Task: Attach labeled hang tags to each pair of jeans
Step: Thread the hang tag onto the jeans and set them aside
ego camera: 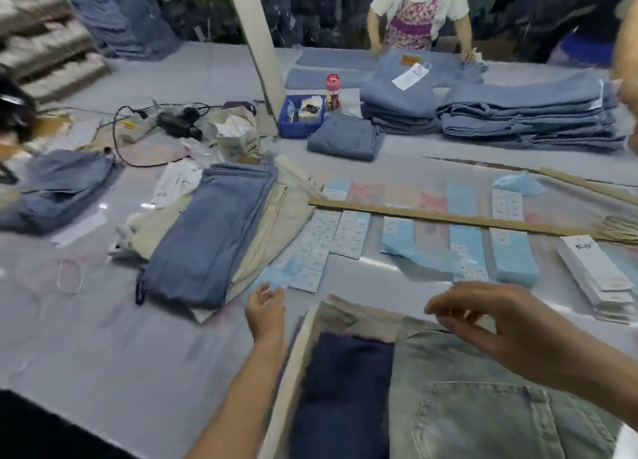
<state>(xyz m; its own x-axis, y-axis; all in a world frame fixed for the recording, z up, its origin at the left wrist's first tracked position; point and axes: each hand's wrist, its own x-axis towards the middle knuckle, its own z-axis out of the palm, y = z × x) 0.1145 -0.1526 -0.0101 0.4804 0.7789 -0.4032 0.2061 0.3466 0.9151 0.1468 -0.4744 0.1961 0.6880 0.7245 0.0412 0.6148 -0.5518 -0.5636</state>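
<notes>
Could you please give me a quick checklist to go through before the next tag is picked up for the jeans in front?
1. Jeans laid flat within reach: ok, the washed jeans lie just below both hands.
2. Left hand free: ok, open, reaching toward the label sheets.
3. Right hand free: cannot tell, fingers curled and blurred; something small may be pinched.
4. Hang tags stocked: ok, a white tag stack sits at the right.
5. Labels readable: cannot tell, print too small.
6. Wooden ruler clear of the labels: not ok, it lies across them.
</notes>
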